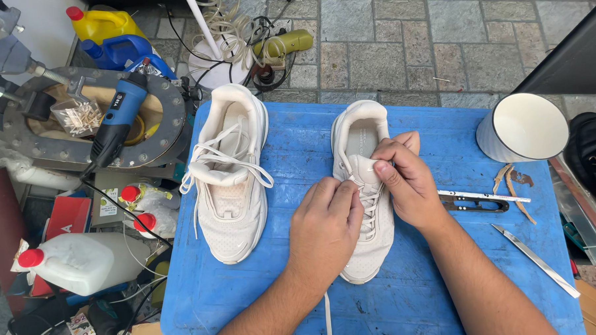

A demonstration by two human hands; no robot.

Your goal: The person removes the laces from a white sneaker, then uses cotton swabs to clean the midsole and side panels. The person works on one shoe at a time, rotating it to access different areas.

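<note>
Left hand and right hand fingers pinching sneaker laces, blue table, stone-paved floor

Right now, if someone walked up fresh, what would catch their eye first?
Two pale sneakers on a blue table: the left sneaker lies alone with loose laces, while the right sneaker sits under both hands. The left hand pinches its laces and the right hand holds its tongue. A white cup lies tipped at the table's far right corner, with small snips just in front of it.
</note>
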